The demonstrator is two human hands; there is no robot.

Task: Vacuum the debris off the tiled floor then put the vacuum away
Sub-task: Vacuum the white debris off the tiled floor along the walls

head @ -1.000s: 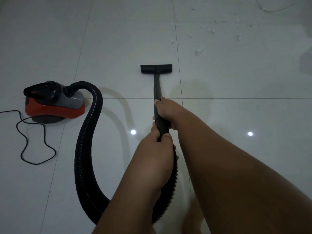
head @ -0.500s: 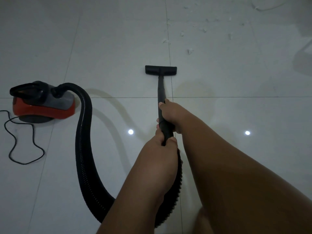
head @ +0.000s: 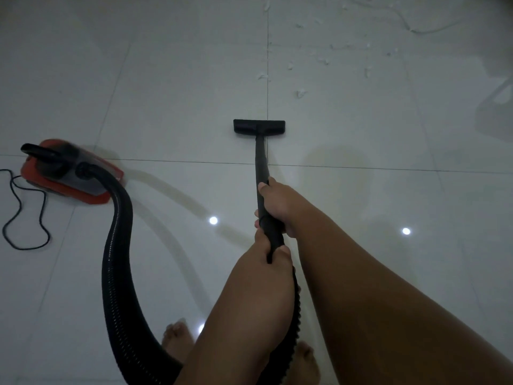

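Head view: right hand [head: 277, 204] and left hand [head: 266, 262] both grip the black wand [head: 261, 162]; its nozzle [head: 259, 127] rests mid tiled floor [head: 166, 79], white debris [head: 300, 93] just beyond, red vacuum [head: 69, 176] near the left edge.

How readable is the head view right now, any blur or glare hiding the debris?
Head view: dim overall; the vacuum body is motion-blurred, the nozzle and wand sharp; two small light reflections glare off the tiles, clear of the white debris, which shows faintly ahead.
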